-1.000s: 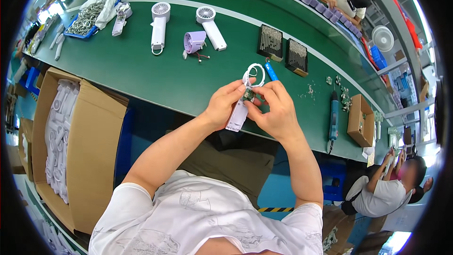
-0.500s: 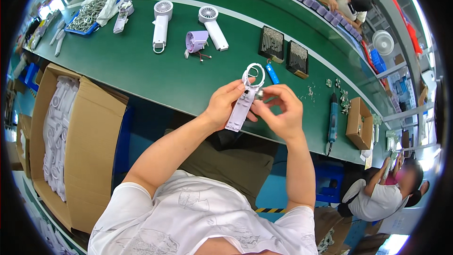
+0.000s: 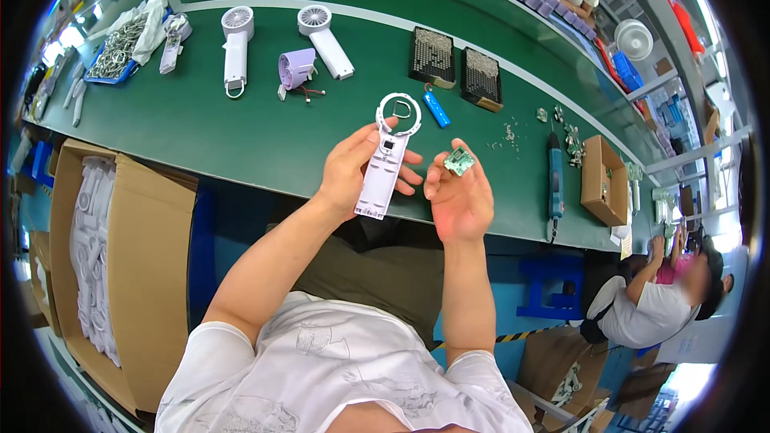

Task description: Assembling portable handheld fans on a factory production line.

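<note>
My left hand (image 3: 350, 167) is closed around a white plastic fan housing half (image 3: 379, 182), its ring-shaped end pointing away from me and its inner side facing up. A small dark square part sits just below the ring. To the right, apart from the housing, my right hand (image 3: 464, 204) holds a small green circuit board (image 3: 459, 162) at its fingertips, palm turned up. A blue battery (image 3: 436, 110) with thin wires lies on the green table (image 3: 216, 132) just beyond my hands.
Two handheld fans (image 3: 237, 52) and a purple fan part (image 3: 297, 68) lie at the back. Two black trays (image 3: 433, 56) hold screws. A teal electric screwdriver (image 3: 555, 176) and a cardboard box (image 3: 603, 180) are right. A large carton (image 3: 152, 273) of white housings stands left. Co-workers sit nearby.
My right hand has drawn away from the housing and turned palm up, showing the green circuit board. The housing now lies more level in my left hand. The whole view has shifted slightly.
</note>
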Demonstrator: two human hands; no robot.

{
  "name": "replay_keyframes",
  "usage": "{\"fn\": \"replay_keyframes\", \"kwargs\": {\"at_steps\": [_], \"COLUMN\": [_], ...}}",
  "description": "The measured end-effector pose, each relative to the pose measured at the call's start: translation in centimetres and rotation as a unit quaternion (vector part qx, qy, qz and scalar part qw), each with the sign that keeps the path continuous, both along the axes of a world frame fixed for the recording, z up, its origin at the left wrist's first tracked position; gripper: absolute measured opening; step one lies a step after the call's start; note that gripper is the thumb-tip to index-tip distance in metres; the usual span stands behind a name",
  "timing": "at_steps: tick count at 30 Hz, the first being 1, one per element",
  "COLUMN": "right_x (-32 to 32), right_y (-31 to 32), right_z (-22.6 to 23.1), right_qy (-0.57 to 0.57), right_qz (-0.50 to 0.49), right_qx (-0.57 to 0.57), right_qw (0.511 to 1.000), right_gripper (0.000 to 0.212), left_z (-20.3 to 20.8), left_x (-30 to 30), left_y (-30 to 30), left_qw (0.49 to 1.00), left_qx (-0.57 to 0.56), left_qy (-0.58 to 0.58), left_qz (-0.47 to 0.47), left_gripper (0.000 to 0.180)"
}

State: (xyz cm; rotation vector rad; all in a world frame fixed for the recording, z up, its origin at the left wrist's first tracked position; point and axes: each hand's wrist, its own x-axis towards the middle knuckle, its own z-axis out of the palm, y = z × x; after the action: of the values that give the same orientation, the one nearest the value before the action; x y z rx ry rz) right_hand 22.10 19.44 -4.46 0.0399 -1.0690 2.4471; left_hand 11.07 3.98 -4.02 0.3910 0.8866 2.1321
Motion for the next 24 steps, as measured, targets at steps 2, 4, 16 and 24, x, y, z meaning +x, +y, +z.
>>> {"fn": "replay_keyframes", "kwargs": {"at_steps": [2, 4, 16, 24], "right_x": [0.1, 0.1, 0.1, 0.8], "right_y": [-0.2, -0.5, -1.6, -0.6], "right_z": [-0.2, -0.2, 2.6, 2.2], "right_qy": [0.016, 0.029, 0.017, 0.020], "right_qz": [0.005, -0.003, -0.112, -0.181], "right_qx": [-0.006, -0.041, 0.078, 0.178], "right_qw": [1.000, 0.999, 0.990, 0.967], "right_gripper": [0.046, 0.041, 0.032, 0.035], "left_z": [0.1, 0.1, 0.9, -0.5], "left_x": [0.1, 0.2, -1.0, -2.4], "left_y": [0.1, 0.3, 1.2, 1.0], "left_qw": [0.999, 1.000, 0.957, 0.939], "left_qx": [-0.023, -0.015, -0.250, -0.268], "left_qy": [0.018, 0.010, 0.099, 0.158], "left_qz": [0.023, 0.024, 0.107, 0.148], "left_gripper": [0.050, 0.049, 0.032, 0.025]}}
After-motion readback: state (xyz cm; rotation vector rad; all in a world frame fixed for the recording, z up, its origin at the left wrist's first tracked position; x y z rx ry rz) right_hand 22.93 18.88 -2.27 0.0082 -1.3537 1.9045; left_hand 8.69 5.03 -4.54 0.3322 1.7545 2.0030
